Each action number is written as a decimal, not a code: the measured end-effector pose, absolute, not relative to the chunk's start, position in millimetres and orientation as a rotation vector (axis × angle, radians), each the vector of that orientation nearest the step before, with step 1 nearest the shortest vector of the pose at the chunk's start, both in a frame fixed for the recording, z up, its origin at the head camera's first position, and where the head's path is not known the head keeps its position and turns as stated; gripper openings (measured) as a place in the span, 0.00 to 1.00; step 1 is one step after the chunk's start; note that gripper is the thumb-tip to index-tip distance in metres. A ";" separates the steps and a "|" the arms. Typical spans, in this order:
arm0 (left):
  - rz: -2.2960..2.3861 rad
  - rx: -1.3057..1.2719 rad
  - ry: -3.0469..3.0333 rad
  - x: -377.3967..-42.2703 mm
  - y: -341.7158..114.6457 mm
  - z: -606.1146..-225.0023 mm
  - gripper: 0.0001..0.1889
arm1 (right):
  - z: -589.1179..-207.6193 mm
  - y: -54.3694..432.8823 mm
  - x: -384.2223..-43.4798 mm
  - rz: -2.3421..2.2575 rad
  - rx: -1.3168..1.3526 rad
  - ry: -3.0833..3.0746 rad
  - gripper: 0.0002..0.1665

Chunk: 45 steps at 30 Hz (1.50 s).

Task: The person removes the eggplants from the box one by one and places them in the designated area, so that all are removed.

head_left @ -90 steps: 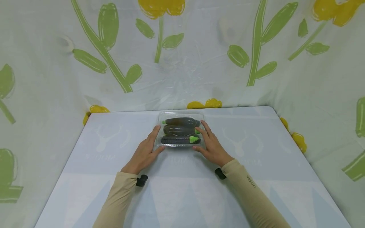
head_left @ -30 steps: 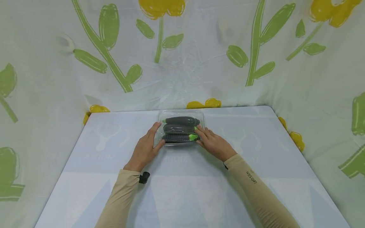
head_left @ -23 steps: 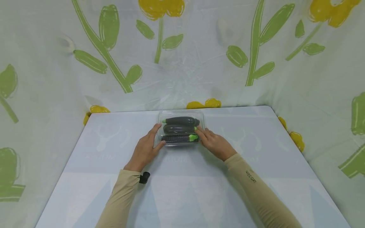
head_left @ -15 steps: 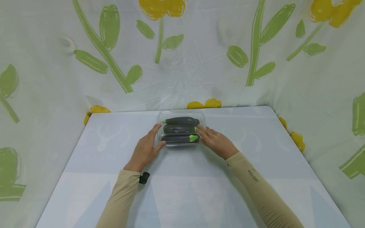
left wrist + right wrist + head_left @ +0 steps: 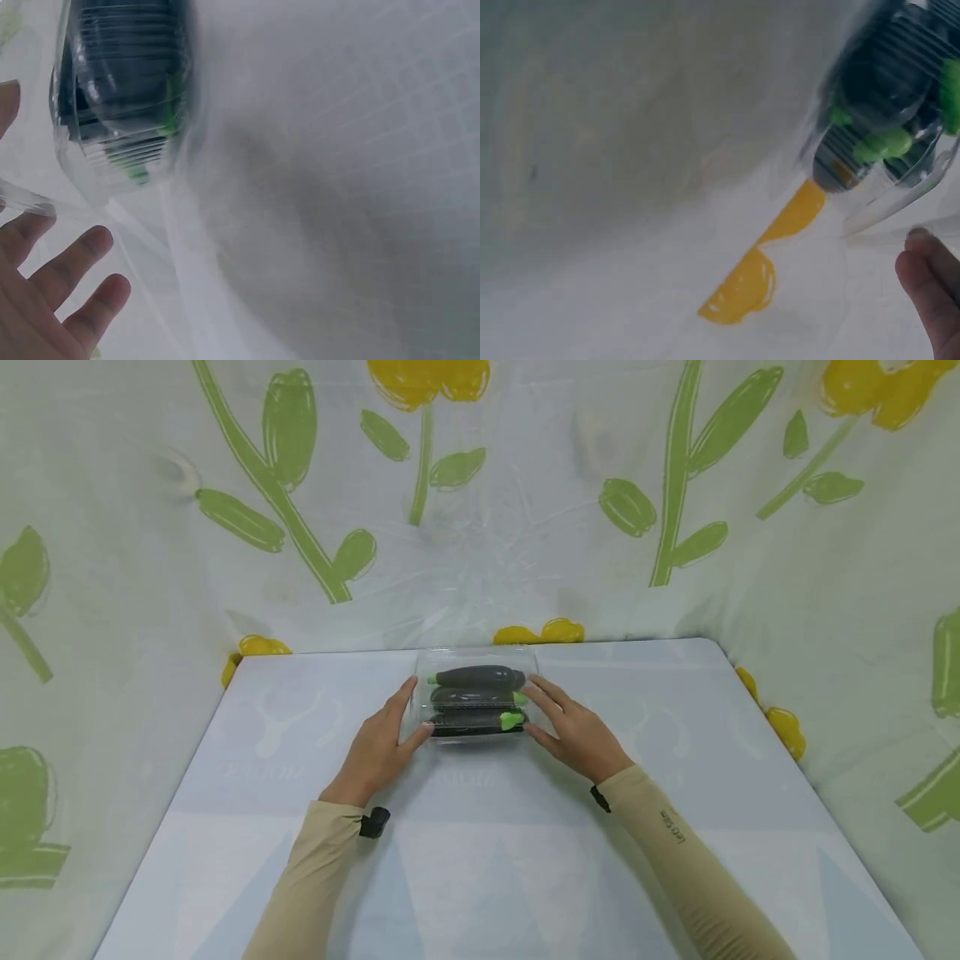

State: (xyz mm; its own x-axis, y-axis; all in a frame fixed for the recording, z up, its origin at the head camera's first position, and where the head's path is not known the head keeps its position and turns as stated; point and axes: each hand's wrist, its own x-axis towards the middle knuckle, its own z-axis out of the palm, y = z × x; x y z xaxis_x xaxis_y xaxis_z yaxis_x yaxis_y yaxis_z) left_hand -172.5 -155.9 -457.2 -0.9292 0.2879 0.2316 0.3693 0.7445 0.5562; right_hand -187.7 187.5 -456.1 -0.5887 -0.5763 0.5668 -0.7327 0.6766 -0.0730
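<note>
A clear plastic container (image 5: 476,653) holds several dark eggplants (image 5: 480,677) with green stem ends, lying crosswise one behind the other. My left hand (image 5: 371,750) is at its left side, fingers extended along that side and the thumb at the front left corner. In the left wrist view, spread fingertips (image 5: 96,238) show close to a clear edge of the plastic. On the opposite side, my right hand (image 5: 581,737) has its fingers spread, with the tips right at the right wall and the thumb near the front corner. The right wrist view shows straight fingers (image 5: 928,281) beside the container.
The container sits near the back edge of a white table (image 5: 480,852) with a pale blue pattern. A hanging cloth (image 5: 517,552) printed with green leaves and yellow flowers surrounds the back and sides. Black straps (image 5: 375,822) show at both wrists.
My right hand has lifted off the container's front right corner and its fingers have spread apart. My left hand has eased slightly to the left, while the container stays in nearly the same place.
</note>
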 end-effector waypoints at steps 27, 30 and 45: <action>-1.540 -0.414 -2.686 -234.8 -153.4 -425.5 0.41 | -395.7 172.5 -235.9 1.640 0.556 -2.354 0.33; -1.566 -0.387 -2.694 -243.8 -152.1 -426.1 0.41 | -403.7 175.5 -248.7 1.709 0.552 -2.337 0.34; -1.650 -0.264 -2.719 -277.7 -144.6 -426.5 0.43 | -422.5 175.5 -293.7 1.885 0.435 -2.463 0.43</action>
